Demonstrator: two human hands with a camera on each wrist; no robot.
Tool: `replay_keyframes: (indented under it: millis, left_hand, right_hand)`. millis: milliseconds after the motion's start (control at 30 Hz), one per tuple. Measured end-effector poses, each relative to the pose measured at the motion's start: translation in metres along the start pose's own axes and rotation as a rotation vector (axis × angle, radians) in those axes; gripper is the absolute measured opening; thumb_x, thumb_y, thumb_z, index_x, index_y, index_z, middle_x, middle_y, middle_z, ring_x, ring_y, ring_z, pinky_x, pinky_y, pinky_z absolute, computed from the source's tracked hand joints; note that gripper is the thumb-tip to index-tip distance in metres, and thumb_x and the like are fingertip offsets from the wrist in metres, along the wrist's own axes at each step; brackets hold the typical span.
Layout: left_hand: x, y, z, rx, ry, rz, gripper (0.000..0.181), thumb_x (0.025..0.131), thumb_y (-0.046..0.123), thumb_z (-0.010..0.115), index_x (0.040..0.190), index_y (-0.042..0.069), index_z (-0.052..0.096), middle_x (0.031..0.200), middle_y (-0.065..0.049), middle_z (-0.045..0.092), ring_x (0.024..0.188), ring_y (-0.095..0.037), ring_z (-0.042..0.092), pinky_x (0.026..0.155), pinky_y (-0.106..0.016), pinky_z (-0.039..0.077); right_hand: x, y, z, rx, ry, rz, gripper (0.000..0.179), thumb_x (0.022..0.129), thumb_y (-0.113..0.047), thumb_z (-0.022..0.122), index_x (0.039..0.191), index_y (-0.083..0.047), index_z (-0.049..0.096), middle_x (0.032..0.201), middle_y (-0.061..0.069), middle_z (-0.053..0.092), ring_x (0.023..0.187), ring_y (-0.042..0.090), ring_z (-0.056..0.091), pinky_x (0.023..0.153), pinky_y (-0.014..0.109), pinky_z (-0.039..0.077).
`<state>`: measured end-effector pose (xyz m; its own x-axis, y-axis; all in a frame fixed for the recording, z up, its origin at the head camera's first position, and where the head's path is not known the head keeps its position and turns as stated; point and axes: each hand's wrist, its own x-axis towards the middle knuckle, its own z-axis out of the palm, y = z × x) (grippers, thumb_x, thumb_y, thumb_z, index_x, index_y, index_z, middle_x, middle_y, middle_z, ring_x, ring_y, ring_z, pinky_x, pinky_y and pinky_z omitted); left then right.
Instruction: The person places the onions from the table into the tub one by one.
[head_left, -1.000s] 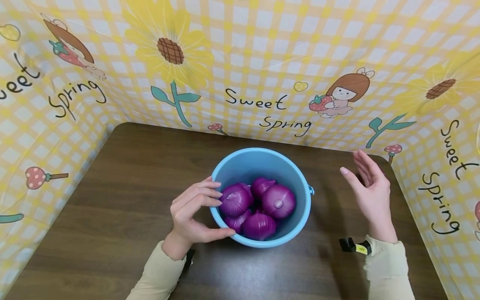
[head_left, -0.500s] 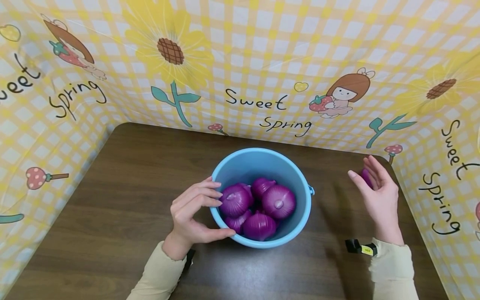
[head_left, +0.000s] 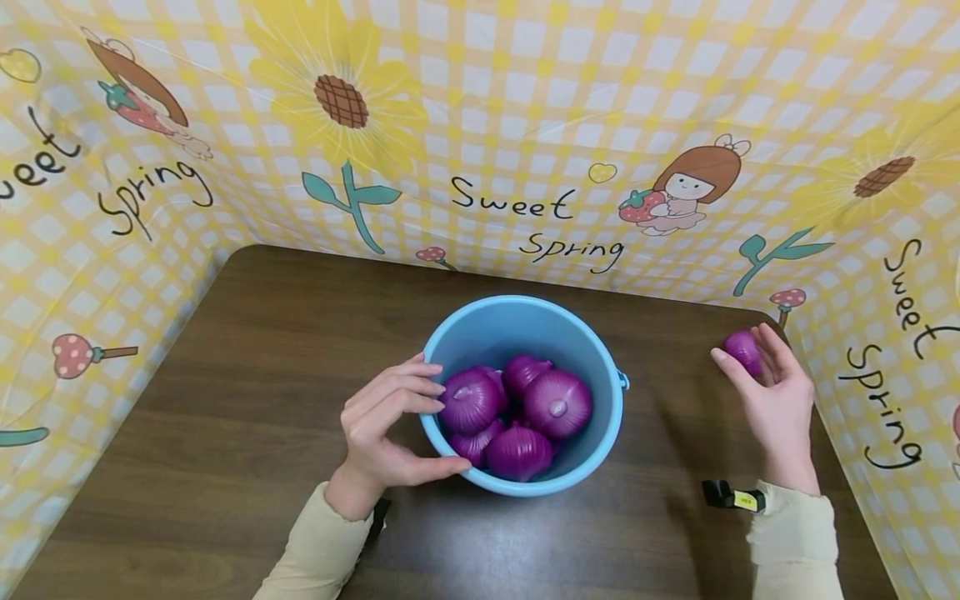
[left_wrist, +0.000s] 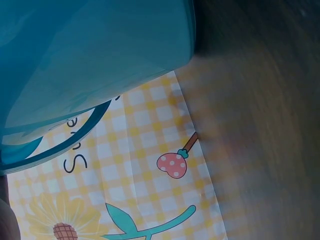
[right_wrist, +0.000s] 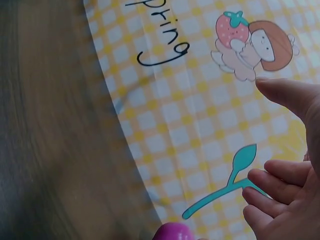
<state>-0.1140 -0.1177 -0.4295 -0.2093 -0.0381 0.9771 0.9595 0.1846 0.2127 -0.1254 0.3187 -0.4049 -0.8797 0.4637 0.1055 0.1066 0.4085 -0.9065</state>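
A light blue bucket [head_left: 517,310] stands on the table with several purple onions [head_left: 557,402] inside. At its left side my left hand [head_left: 393,421] holds the rim, fingers bent over it and thumb lying along the front edge. The bucket's outer wall [left_wrist: 115,55] fills the upper left of the left wrist view. Over at the back right corner, my right hand [head_left: 780,408] is beside a single purple onion [head_left: 742,352]. Its thumb and fingers [right_wrist: 280,187] are spread, and nothing shows between them in the right wrist view; that onion [right_wrist: 172,232] appears at the bottom edge.
The dark wooden table [head_left: 247,400] is enclosed at the back and sides by a yellow checked cloth [head_left: 525,100] with printed flowers. On the bucket's right rim sits a small handle lug [head_left: 623,381]. The lone onion lies close to the back cloth.
My right hand has moved to the right and slightly toward me, bringing the lone onion, hidden behind it at first, into view. The left hand and the bucket have not moved.
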Motion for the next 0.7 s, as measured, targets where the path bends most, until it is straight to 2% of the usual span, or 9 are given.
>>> replay_keyframes:
  millis: [367,700]
  left_hand:
    - [0.001,0.000,0.000,0.003,0.004,0.003,0.060,0.072,0.052,0.090,0.072,-0.003,0.066,0.077,-0.019,0.069,0.079,-0.035,0.071,0.092,-0.050,0.057]
    - [0.002,0.001,0.000,0.006,0.001,-0.007,0.060,0.074,0.052,0.089,0.072,-0.004,0.066,0.077,-0.019,0.069,0.079,-0.036,0.070,0.093,-0.049,0.057]
  right_hand:
    - [0.003,0.011,-0.007,0.049,0.040,0.096,0.079,0.088,-0.020,0.083,0.156,-0.016,0.043,0.155,0.006,0.046,0.144,0.018,0.039,0.112,0.015,0.031]
    - [0.009,0.023,-0.011,0.021,0.060,0.146,0.085,0.088,-0.023,0.082,0.159,-0.014,0.035,0.161,0.004,0.037,0.147,0.016,0.033,0.116,0.015,0.023]
